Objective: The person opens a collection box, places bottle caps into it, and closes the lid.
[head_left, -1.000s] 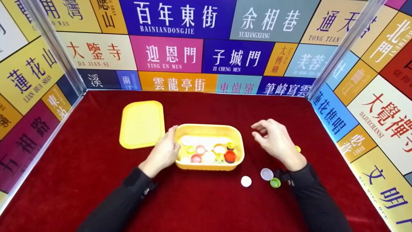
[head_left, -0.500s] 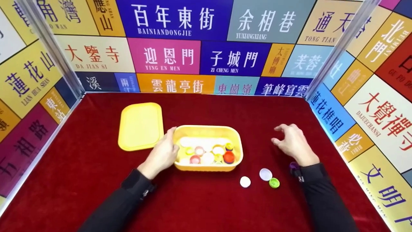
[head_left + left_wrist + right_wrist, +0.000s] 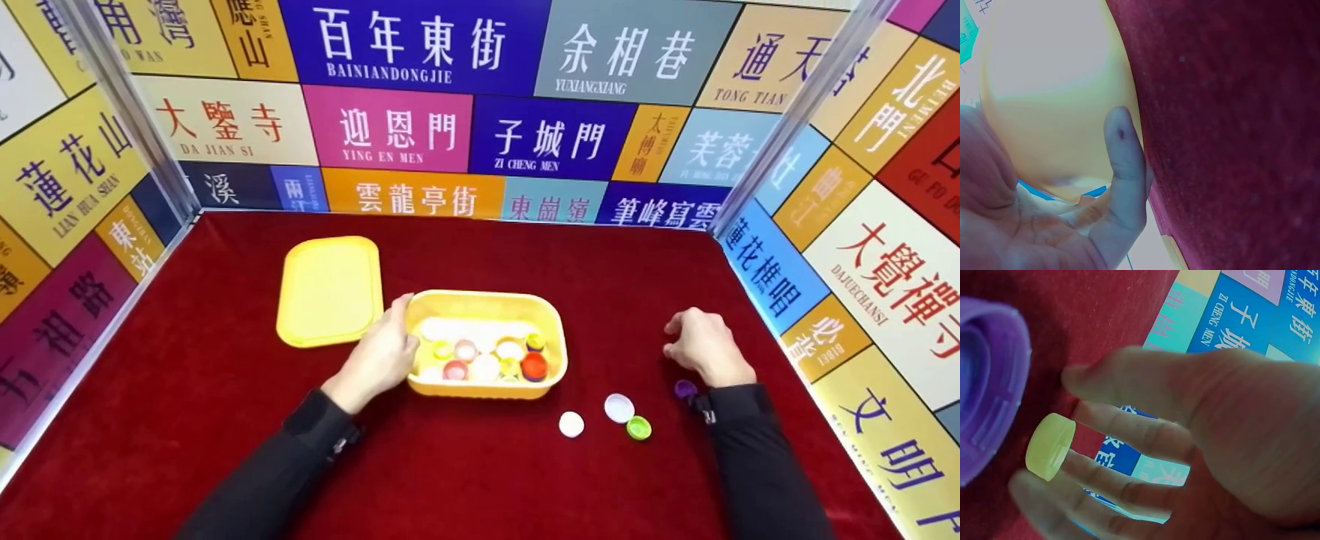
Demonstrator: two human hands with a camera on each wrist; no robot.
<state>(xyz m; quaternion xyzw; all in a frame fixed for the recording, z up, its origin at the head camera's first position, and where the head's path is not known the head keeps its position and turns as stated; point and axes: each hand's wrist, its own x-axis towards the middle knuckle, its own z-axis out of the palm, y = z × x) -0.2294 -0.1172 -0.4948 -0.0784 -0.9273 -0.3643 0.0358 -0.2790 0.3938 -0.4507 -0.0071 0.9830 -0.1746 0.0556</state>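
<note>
My left hand (image 3: 379, 352) grips the left end of a yellow plastic box (image 3: 480, 388). Several bottle caps lie inside it, among them a red cap (image 3: 534, 366) and a pink cap (image 3: 455, 370). In the left wrist view, a finger (image 3: 1123, 169) lies along the box's outer wall. My right hand (image 3: 709, 349) is low over the cloth at the right, fingers loosely bent. In the right wrist view a yellow bottle cap (image 3: 1050, 447) sits by its fingertips, thumb apart from it; the head view hides this cap. A purple cap (image 3: 685, 388) lies near the right wrist.
A white cap (image 3: 571, 424), a pale lilac cap (image 3: 619, 408) and a green cap (image 3: 639, 427) lie right of the box on the dark red cloth (image 3: 465, 480). The yellow lid (image 3: 330, 292) lies at the back left. Sign-printed walls (image 3: 405, 127) stand around the table.
My right hand has moved right and down from near the box to the cloth by the yellow cap, uncovering the purple cap. The left hand and box have stayed put.
</note>
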